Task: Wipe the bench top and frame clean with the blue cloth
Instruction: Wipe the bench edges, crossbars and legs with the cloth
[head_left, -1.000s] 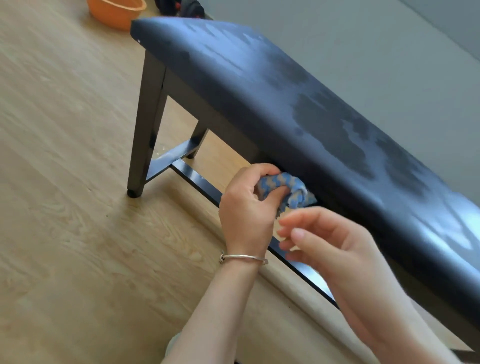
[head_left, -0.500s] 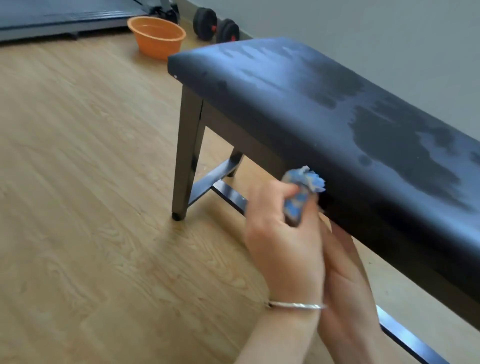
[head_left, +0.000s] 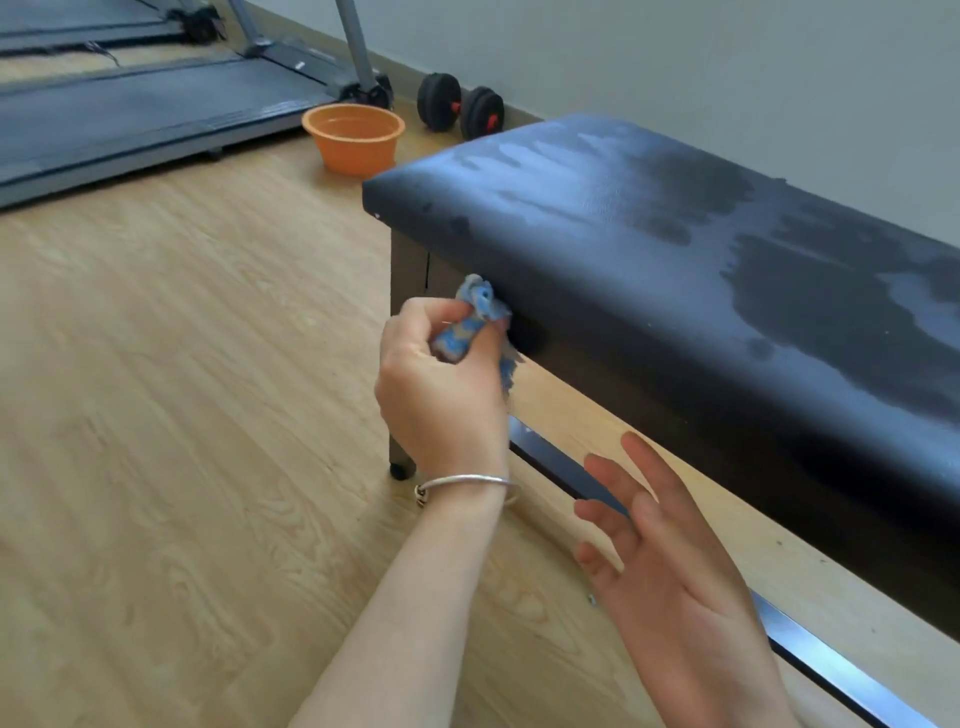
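Observation:
A black padded bench (head_left: 649, 249) runs from the centre to the right edge, its top streaked with damp patches. My left hand (head_left: 441, 395), a silver bangle on its wrist, grips the bunched blue cloth (head_left: 475, 319) and holds it against the bench's front side near the left corner. My right hand (head_left: 654, 561) hovers lower right with fingers spread, holding nothing, above the dark lower frame rail (head_left: 566, 467). The front left leg (head_left: 405, 364) is partly hidden behind my left hand.
An orange basin (head_left: 354, 137) sits on the wooden floor beyond the bench's left end. Black dumbbells (head_left: 460, 111) lie by the wall and a treadmill (head_left: 145, 114) fills the far left. A grey wall (head_left: 675, 67) stands behind the bench.
My left hand has carried the cloth leftward along the bench's front side toward the corner. My right hand has let go, dropped away from the cloth and opened.

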